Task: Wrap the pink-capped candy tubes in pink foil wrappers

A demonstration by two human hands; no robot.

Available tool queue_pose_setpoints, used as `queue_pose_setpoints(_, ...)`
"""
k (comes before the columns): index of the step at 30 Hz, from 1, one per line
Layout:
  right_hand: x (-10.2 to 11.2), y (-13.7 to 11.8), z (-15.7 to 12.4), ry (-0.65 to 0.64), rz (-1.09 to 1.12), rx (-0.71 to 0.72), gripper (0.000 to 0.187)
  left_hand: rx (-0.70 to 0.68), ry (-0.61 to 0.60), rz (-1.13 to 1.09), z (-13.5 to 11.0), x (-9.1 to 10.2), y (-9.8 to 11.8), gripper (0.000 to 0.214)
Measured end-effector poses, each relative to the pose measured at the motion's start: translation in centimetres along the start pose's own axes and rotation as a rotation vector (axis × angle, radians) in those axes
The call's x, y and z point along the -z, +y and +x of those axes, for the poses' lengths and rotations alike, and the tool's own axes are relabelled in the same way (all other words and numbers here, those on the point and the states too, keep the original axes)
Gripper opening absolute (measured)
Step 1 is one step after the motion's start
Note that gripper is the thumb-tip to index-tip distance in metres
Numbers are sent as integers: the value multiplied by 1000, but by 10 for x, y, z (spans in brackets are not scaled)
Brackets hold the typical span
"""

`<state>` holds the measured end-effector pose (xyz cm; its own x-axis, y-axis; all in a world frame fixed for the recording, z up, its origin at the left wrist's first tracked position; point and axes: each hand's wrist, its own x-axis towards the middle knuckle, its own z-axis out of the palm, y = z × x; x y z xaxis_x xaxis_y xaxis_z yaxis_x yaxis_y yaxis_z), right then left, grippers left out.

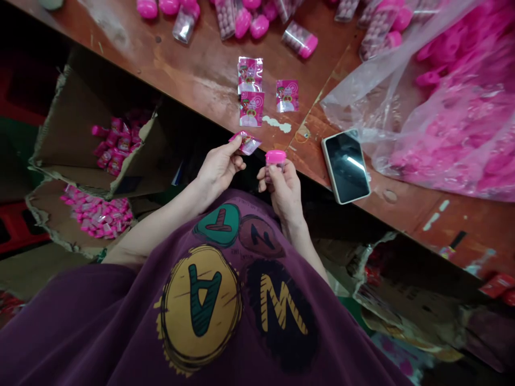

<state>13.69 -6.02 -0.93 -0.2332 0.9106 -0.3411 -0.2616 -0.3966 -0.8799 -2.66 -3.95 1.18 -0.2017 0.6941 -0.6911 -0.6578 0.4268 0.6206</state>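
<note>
Bench (205, 69) bare left of flat packets (251, 109), out to slanting edge — left hand (219, 167) pinches sachet (249, 144), right hand (287, 187) grips pink-lidded jar (276, 157).

A glossy pink printed packet (248, 143), tilted and slightly bent, is pinched at one edge in the left hand's fingers (238, 161). Just beside it, a small, clear plastic jar with a rounded bright pink lid (276, 156) is gripped in the right hand's fingers, lid on, pinkish contents partly visible.

Glare on phone (346, 168), dim corners, edges apparently blurred
</note>
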Motion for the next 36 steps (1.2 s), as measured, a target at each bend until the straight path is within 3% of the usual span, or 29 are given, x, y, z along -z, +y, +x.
queue_pose_setpoints(4,-6,-2,14,141,8,74,39,-4,-107,71,-9,-3,-3,35)
queue_pose_setpoints(10,-8,-9,29,87,-104,120,52,-107,-213,217,-23,2,-2,33)
queue_pose_setpoints(15,-11,-5,25,12,-131,117,45,-83,-146,176,-18,4,7,29)
queue_pose_setpoints(21,-17,-3,25,38,-106,123,41,-74,-34,126,-8,6,8,38)
queue_pose_setpoints(28,-22,-3,33,51,-127,113,34,108,-165,7,-18,11,10,36)
queue_pose_setpoints(36,-20,3,41,68,-178,143,32,86,-129,18,-10,17,6,23)
